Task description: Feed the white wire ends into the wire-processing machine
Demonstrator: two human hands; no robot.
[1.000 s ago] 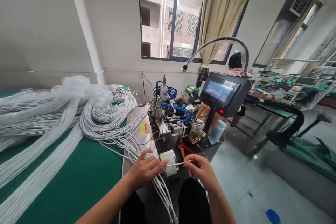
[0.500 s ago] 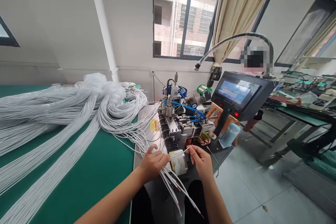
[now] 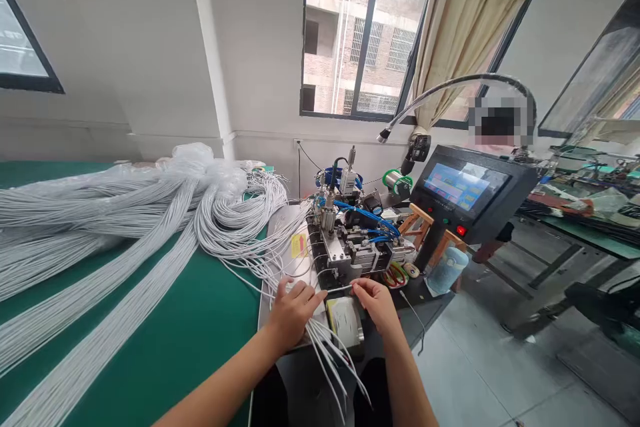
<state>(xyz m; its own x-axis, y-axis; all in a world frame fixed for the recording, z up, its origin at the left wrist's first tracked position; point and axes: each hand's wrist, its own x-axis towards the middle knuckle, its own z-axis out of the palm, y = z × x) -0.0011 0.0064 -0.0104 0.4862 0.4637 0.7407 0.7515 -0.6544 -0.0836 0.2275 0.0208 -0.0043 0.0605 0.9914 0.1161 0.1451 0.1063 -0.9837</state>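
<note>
My left hand (image 3: 292, 310) is closed round a bunch of thin white cables (image 3: 327, 350) whose loose ends hang over the table's front edge. My right hand (image 3: 375, 303) pinches the end of a single white cable (image 3: 336, 289), held level between both hands, just in front of the small metal machine (image 3: 355, 243) with blue hoses. A white roll of tape (image 3: 345, 319) lies under the hands. Large coils and bundles of white cable (image 3: 150, 213) spread over the green table (image 3: 200, 320) to the left.
A black control box with a lit touchscreen (image 3: 463, 187) and a red button stands right of the machine under a bent lamp arm (image 3: 450, 83). Scissors (image 3: 397, 275) and a pale blue cup (image 3: 447, 267) lie near it. Another person sits behind the screen; benches stand at the right.
Both hands have moved away from me toward the machine with the single cable, and its end now sits right at the machine's front. The view has tilted and shifted right.
</note>
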